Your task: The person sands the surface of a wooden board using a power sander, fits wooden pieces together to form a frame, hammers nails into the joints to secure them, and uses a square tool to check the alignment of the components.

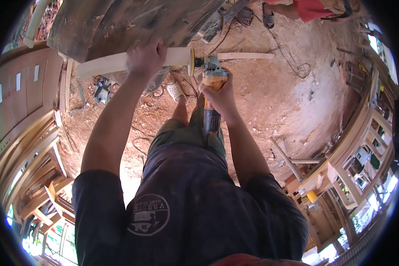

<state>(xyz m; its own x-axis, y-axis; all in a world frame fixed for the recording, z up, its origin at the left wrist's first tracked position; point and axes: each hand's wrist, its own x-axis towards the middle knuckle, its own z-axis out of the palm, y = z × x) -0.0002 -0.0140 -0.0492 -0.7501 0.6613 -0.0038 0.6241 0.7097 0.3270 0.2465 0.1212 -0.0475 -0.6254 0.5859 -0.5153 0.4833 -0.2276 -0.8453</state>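
A pale curved wooden strip lies along the near edge of a dark, worn workbench. My left hand grips the strip at its middle, fingers curled over it. In my right hand is an orange and black angle grinder, held upright by its body. Its yellow-rimmed disc faces left, edge-on to me, at the strip's right part. Whether the disc touches the wood I cannot tell. Another pale length of wood shows to the right of the grinder's head.
Cords trail over the dusty reddish floor. A dark power tool sits on the floor at left. Wood stacks line the left side; wooden frames stand at right. Another person's sandalled foot is beyond the bench.
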